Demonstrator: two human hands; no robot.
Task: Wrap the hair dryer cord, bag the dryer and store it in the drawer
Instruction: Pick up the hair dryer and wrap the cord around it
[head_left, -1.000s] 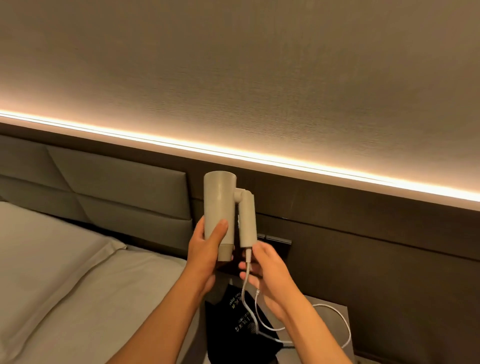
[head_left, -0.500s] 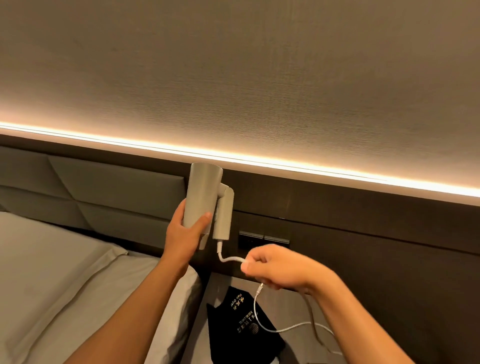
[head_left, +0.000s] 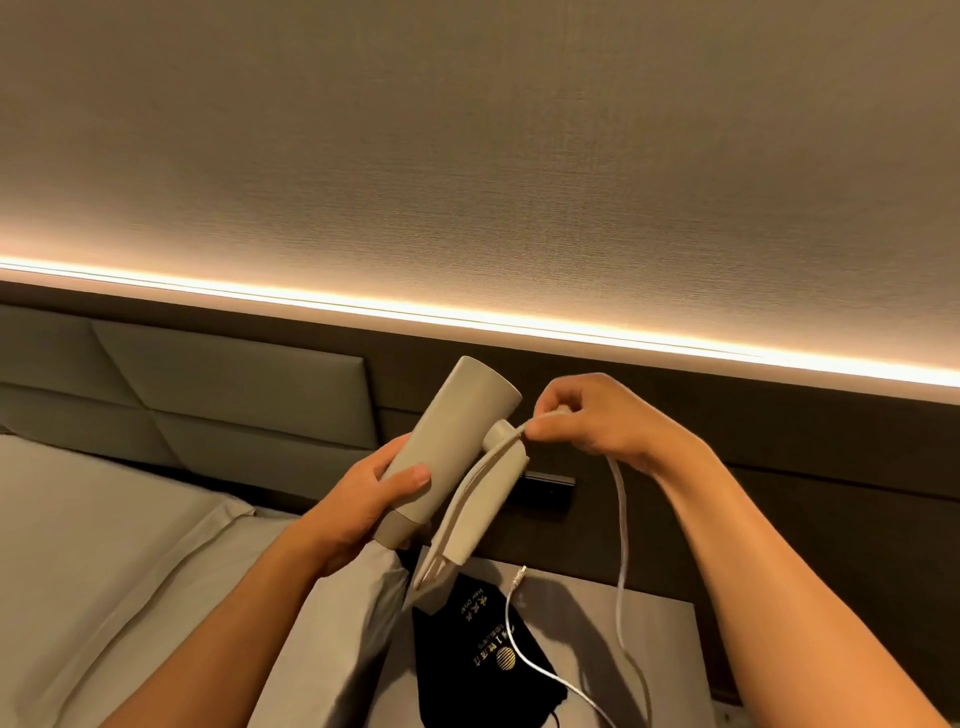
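Note:
A pale folding hair dryer (head_left: 457, 441) is held up in front of the dark wall panel, barrel tilted up to the right, handle folded down alongside it. My left hand (head_left: 363, 499) grips the barrel near its lower end. My right hand (head_left: 597, 415) pinches the white cord (head_left: 621, 525) at the hinge, with one strand lying along the handle. From that hand the cord hangs down to the nightstand (head_left: 649, 639). A black drawstring bag (head_left: 493, 665) with gold print lies flat on the nightstand below the dryer. No drawer is in view.
A bed with a light pillow (head_left: 104, 545) and padded headboard (head_left: 208, 395) fills the left. A dark switch plate (head_left: 545, 491) sits on the wall panel behind the dryer. A lit strip (head_left: 571, 332) runs along the wall above.
My right hand has risen from below the dryer to its hinge, laying the cord up along the handle. The left hand has tilted the dryer to the right.

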